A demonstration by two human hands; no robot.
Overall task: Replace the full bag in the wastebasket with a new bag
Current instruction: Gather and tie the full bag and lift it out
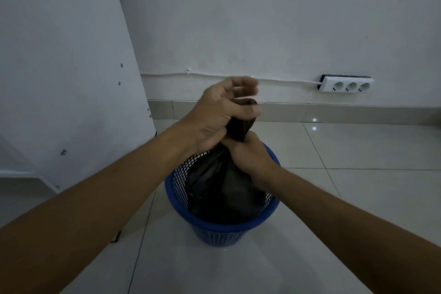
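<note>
A round blue plastic mesh wastebasket (pixel 222 227) stands on the glossy pale floor tiles (pixel 358 174), and a full black plastic bag (pixel 222 188) sits inside it, its top gathered into a twisted neck above the rim. Both hands are close together, clamped on that neck: the left hand (pixel 222 112) grips higher, its fingers blurred, perhaps mid-twist, while the right hand (pixel 250 153) grips just below. A white three-socket power strip (pixel 346 86) is fixed to the white wall (pixel 262 19) behind.

Bag (pixel 222 188) — black; basket (pixel 214 231) — blue, mesh-patterned; socket strip (pixel 347 86) — white; wall (pixel 262 19), floor tiles (pixel 358 198) — white.
</note>
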